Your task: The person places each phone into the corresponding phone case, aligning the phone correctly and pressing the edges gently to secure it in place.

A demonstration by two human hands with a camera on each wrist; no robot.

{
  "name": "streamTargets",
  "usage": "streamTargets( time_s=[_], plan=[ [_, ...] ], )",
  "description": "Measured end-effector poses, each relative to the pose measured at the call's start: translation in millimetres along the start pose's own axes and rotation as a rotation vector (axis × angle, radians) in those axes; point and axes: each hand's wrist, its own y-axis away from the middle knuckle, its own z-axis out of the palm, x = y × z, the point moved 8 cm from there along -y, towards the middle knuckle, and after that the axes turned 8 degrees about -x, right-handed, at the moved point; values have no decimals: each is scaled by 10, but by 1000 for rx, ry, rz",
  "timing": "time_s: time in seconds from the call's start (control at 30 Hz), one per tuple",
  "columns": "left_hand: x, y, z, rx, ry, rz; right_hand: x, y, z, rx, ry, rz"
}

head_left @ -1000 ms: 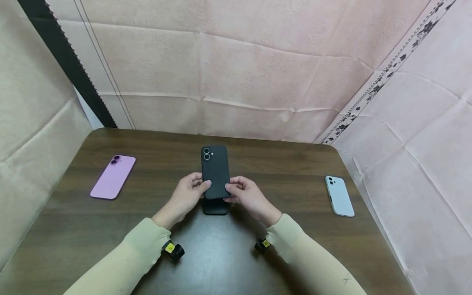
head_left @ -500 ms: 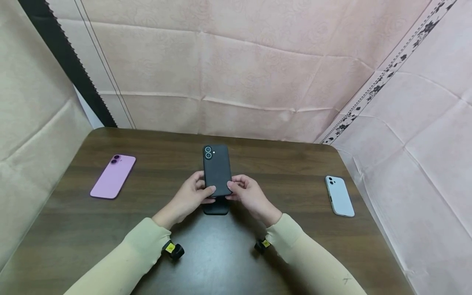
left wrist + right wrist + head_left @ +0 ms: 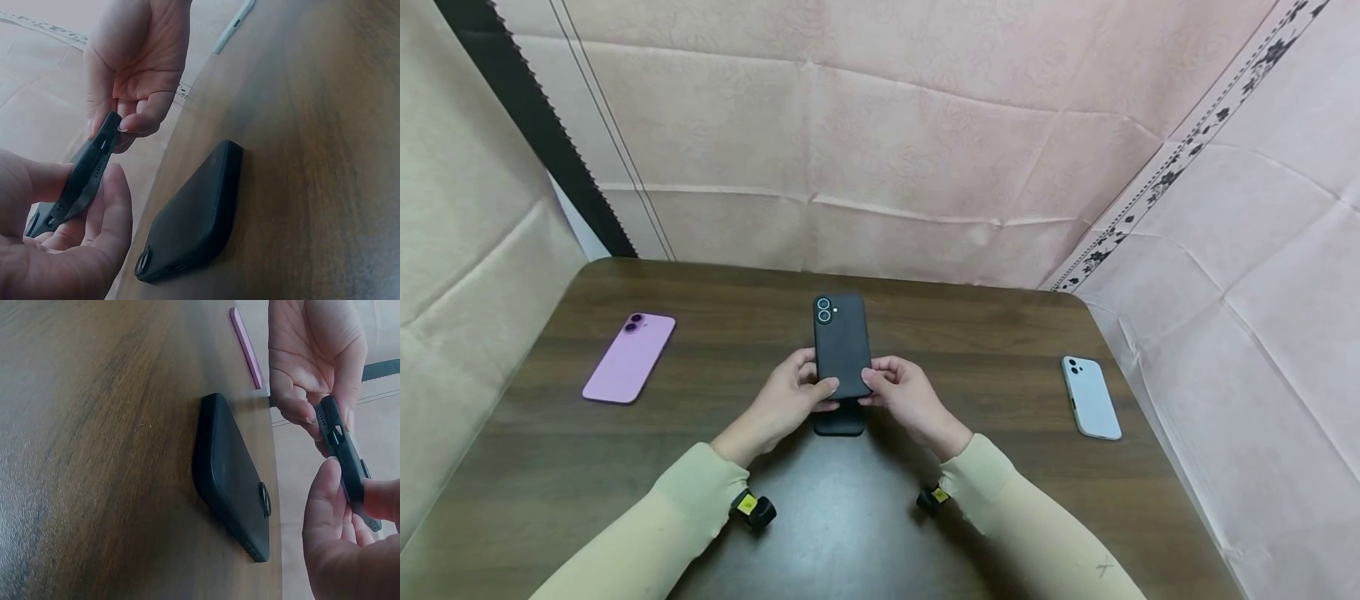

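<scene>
Above the middle of the table (image 3: pixel 970 333): a held black phone (image 3: pixel 841 346), clear of the wood, gripped by both hands near its lower end
Long axis: running away from the person between the two hands, camera rings (image 3: pixel 824 311) at the far end, slotted bottom edge toward the person
Left hand (image 3: pixel 782 398): pinching the phone's lower left side, thumb on the back face, fingers round the edge and beneath
Right hand (image 3: pixel 913 402): pinching the lower right side in the same way, roughly a mirror of the left
Nearer hand: neither; both touch the phone at about the same height
Bottom edge: two layers seem to bow apart in the left wrist view; whether a case is loose, I cannot tell
Lying black phone (image 3: pixel 838 422): on the wood below the hands, apart from the held one, its axis also running away from the person
Purple phone (image 3: pixel 629 358): well apart, on the left hand's side
Pale blue phone (image 3: pixel 1092 398): well apart, on the right hand's side
</scene>
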Motion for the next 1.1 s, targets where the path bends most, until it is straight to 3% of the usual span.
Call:
streamTargets(
  time_s=[0.4,0.73,1.1],
  plan=[
    [-8,18,-7,4,6,-6,36,-3,-3,-8,30,22],
    [-24,24,-25,-12,7,12,95,-21,2,0,-19,23],
    [9,46,93,-125,-37,44,-26,8,-57,40,-68,-18]
  ],
)
